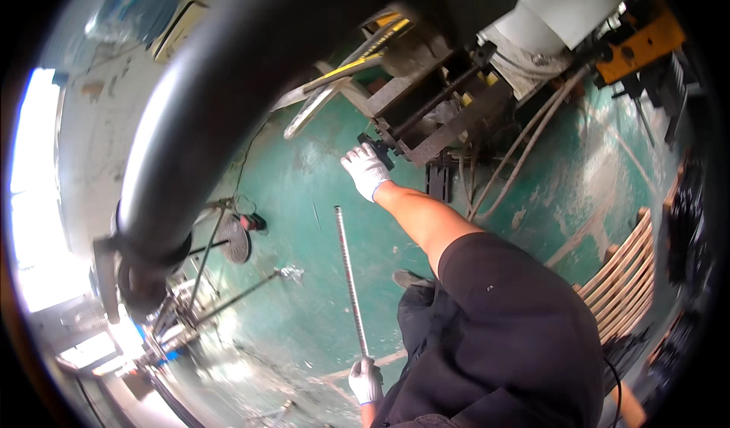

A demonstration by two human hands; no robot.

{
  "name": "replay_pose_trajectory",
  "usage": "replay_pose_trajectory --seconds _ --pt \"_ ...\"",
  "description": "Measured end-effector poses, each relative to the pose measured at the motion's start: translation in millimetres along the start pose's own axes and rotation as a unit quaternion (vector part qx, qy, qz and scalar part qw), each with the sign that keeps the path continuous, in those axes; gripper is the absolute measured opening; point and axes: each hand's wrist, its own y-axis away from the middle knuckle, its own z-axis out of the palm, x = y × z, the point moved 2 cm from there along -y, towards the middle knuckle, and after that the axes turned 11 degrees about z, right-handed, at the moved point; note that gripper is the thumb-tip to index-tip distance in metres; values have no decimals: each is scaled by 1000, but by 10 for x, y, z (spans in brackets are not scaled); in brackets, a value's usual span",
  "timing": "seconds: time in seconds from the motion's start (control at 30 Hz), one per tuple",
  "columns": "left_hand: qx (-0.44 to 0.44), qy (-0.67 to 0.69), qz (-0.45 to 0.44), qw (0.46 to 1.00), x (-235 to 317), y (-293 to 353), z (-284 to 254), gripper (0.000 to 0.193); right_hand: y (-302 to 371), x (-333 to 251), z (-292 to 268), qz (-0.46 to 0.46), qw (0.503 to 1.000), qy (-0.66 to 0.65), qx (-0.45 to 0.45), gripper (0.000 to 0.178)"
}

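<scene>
My left hand [366,381], in a white knitted glove, is closed around the lower end of a long thin steel ruler [351,283]. Fine marks run along the ruler, and its far end points away over the green floor. My right hand [366,171], also gloved in white, reaches forward to a dark metal vise [449,128]. Its fingers bend over the black handle [379,151] at the vise's near end; the palm side is hidden.
A thick black machine column [198,109] crosses the upper left. Cables [525,143] hang beside the vise. Slatted wood [623,276] stands at right, metal stands [201,276] at left. A grey bar [313,111] juts out near my right hand. My shoe [411,278] is on the green floor [304,192].
</scene>
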Motion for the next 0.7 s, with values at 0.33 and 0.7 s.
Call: replay_pose_trajectory --seconds 0.33,0.7 --pt "-174 -367 228 885 -323 -1411 -394 38 -315 -349 694 38 989 89 113 31" --pt "-231 -449 373 779 -724 -2059 -313 42 -415 -198 935 -10 985 -38 171 17"
